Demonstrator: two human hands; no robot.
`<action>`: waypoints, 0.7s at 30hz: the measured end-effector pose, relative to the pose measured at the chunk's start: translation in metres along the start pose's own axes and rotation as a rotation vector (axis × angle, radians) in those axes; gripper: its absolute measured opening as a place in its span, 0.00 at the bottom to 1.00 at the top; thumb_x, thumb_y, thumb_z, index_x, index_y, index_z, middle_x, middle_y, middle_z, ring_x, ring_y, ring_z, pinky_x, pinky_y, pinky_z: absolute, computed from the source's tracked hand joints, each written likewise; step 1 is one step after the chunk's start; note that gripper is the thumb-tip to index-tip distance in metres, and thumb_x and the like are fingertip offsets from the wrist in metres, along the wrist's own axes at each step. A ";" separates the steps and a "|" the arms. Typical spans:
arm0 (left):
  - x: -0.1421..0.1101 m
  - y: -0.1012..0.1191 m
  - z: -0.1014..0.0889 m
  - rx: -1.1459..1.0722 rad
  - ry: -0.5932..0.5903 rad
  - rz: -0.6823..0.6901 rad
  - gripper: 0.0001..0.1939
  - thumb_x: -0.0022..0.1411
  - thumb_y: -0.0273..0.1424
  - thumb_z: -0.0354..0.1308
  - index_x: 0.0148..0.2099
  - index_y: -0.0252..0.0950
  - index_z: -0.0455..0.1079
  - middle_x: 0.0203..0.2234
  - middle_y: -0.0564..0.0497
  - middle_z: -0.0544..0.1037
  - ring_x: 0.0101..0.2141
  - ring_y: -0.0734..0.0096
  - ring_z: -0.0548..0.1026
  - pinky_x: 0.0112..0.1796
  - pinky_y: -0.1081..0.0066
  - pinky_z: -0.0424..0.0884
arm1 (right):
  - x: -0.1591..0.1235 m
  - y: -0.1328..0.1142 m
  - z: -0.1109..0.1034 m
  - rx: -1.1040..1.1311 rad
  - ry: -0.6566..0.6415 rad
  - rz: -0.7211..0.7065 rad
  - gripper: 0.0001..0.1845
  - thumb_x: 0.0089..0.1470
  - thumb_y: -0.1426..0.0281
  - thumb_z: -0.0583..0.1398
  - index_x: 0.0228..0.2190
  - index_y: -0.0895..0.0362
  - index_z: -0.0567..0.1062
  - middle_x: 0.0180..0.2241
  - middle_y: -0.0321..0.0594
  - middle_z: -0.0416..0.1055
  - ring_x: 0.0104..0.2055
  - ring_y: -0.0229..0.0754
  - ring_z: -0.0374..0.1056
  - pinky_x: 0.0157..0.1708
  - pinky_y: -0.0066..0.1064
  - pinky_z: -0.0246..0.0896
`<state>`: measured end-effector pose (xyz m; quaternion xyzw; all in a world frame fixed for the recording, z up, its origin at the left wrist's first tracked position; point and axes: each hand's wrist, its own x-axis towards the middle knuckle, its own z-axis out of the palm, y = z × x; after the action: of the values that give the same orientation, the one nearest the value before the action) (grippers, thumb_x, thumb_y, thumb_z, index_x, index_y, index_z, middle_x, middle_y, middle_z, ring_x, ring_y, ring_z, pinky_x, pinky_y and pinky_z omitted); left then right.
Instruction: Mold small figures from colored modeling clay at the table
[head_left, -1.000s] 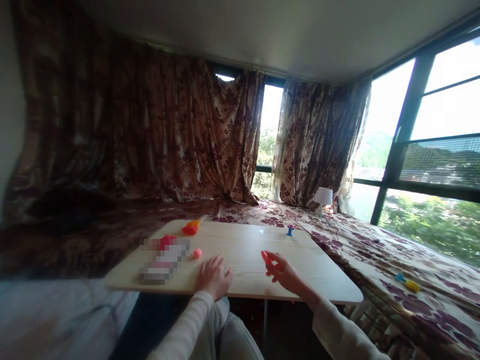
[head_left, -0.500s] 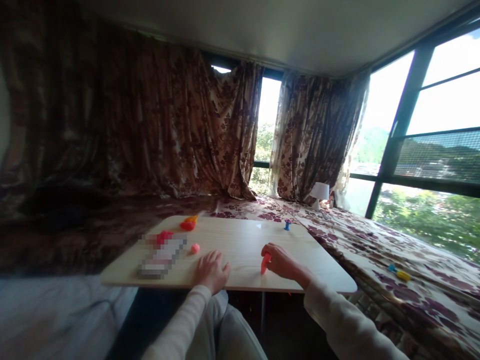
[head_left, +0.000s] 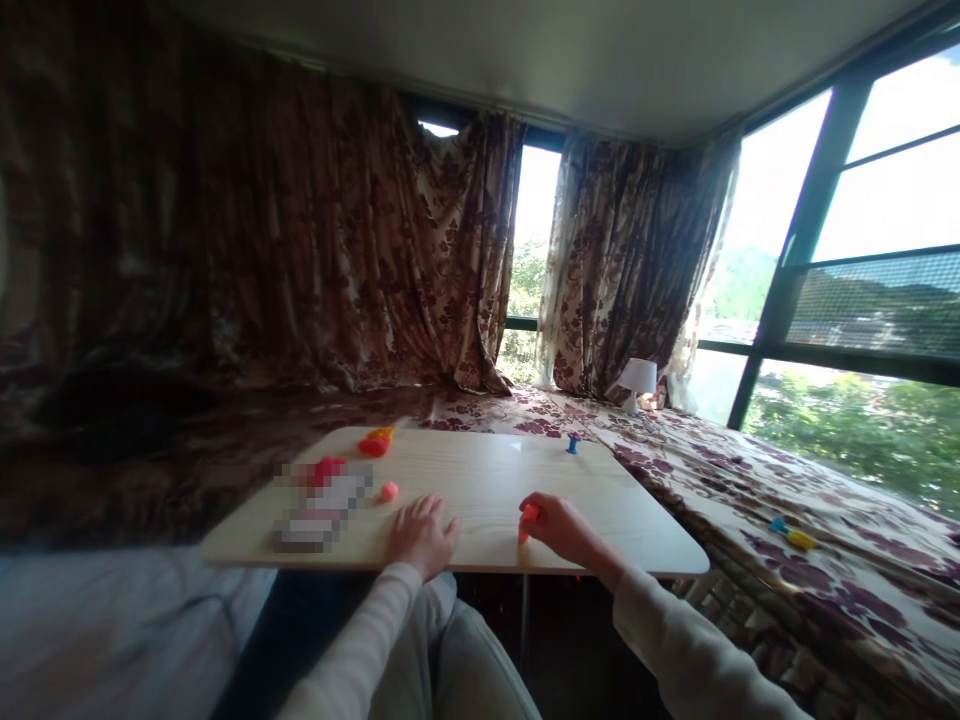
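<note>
My left hand lies flat on the pale wooden table near its front edge, fingers stretched forward, with nothing in it. A small pink ball sits just beyond and to the left of it. On the right, my right hand is closed on an orange-pink, elongated piece, whose exact kind I cannot make out. The piece stands roughly upright, its upper part covered by my fingers. Whether its lower end touches the table I cannot tell.
A red and yellow item lies at the far left of the table, with a red-pink item beside a blurred-out area. A small blue figure-like object stands at the back right. Beyond are a white lamp and a blue and yellow item.
My right hand has turned the orange-pink piece from pointing up and forward to hanging down below the fingers. My left hand has stayed in place. The view has shifted slightly.
</note>
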<state>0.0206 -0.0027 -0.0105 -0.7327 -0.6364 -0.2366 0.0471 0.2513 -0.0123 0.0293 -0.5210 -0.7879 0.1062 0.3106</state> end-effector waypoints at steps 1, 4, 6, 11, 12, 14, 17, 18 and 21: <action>0.000 0.000 0.000 0.001 0.001 0.000 0.21 0.58 0.39 0.45 0.49 0.36 0.67 0.52 0.44 0.69 0.53 0.62 0.63 0.52 0.61 0.55 | -0.001 -0.002 0.000 -0.010 -0.005 -0.003 0.11 0.42 0.73 0.56 0.30 0.58 0.76 0.24 0.38 0.73 0.26 0.39 0.66 0.26 0.26 0.56; 0.000 0.000 0.000 0.001 -0.008 -0.004 0.21 0.58 0.39 0.45 0.50 0.36 0.67 0.52 0.44 0.69 0.54 0.62 0.62 0.52 0.61 0.54 | -0.001 -0.008 0.003 -0.038 -0.014 0.005 0.11 0.43 0.74 0.55 0.29 0.58 0.76 0.23 0.38 0.74 0.26 0.38 0.66 0.26 0.26 0.55; 0.000 0.000 0.000 -0.001 -0.018 -0.009 0.21 0.58 0.39 0.45 0.50 0.36 0.66 0.53 0.44 0.68 0.54 0.62 0.62 0.53 0.61 0.54 | -0.001 -0.009 0.006 -0.045 -0.015 0.011 0.11 0.42 0.75 0.55 0.28 0.58 0.76 0.23 0.38 0.74 0.26 0.38 0.66 0.26 0.26 0.54; 0.001 0.001 -0.001 -0.002 -0.020 -0.015 0.21 0.58 0.39 0.45 0.50 0.36 0.67 0.52 0.44 0.68 0.54 0.62 0.62 0.53 0.62 0.53 | 0.002 -0.003 0.008 -0.035 -0.005 0.016 0.10 0.42 0.74 0.56 0.28 0.58 0.76 0.23 0.37 0.73 0.25 0.37 0.65 0.25 0.25 0.54; 0.001 0.001 -0.001 -0.002 -0.020 -0.014 0.20 0.58 0.39 0.45 0.49 0.36 0.67 0.52 0.44 0.68 0.53 0.62 0.62 0.53 0.62 0.53 | 0.003 -0.002 0.007 -0.030 0.002 0.022 0.10 0.42 0.74 0.56 0.29 0.58 0.76 0.23 0.36 0.73 0.25 0.37 0.65 0.25 0.24 0.55; 0.001 0.001 -0.001 -0.002 -0.021 -0.016 0.20 0.58 0.39 0.46 0.50 0.37 0.67 0.52 0.45 0.69 0.53 0.63 0.62 0.53 0.62 0.53 | 0.005 0.001 0.006 -0.021 0.023 0.039 0.11 0.43 0.73 0.55 0.30 0.59 0.75 0.24 0.37 0.74 0.26 0.37 0.66 0.26 0.24 0.56; 0.000 0.001 -0.001 0.003 -0.024 -0.019 0.20 0.58 0.39 0.45 0.50 0.37 0.66 0.53 0.46 0.68 0.54 0.63 0.62 0.54 0.63 0.53 | 0.006 0.000 0.006 -0.019 0.025 0.053 0.11 0.43 0.73 0.55 0.31 0.59 0.75 0.25 0.38 0.74 0.28 0.38 0.67 0.27 0.24 0.57; 0.000 0.001 -0.001 0.006 -0.023 -0.017 0.21 0.58 0.39 0.45 0.50 0.37 0.66 0.53 0.46 0.68 0.54 0.64 0.62 0.54 0.63 0.53 | 0.006 0.000 0.007 -0.021 0.015 0.053 0.11 0.43 0.73 0.55 0.30 0.59 0.75 0.25 0.38 0.74 0.28 0.38 0.67 0.27 0.24 0.57; 0.000 0.001 -0.001 0.021 -0.015 -0.011 0.22 0.58 0.40 0.45 0.51 0.36 0.66 0.52 0.45 0.69 0.53 0.63 0.62 0.53 0.63 0.53 | 0.006 -0.003 0.009 -0.037 -0.013 0.055 0.11 0.43 0.74 0.55 0.29 0.58 0.76 0.25 0.39 0.74 0.28 0.39 0.67 0.28 0.25 0.56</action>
<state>0.0211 -0.0034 -0.0096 -0.7303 -0.6434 -0.2244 0.0487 0.2418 -0.0074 0.0261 -0.5473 -0.7772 0.1035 0.2929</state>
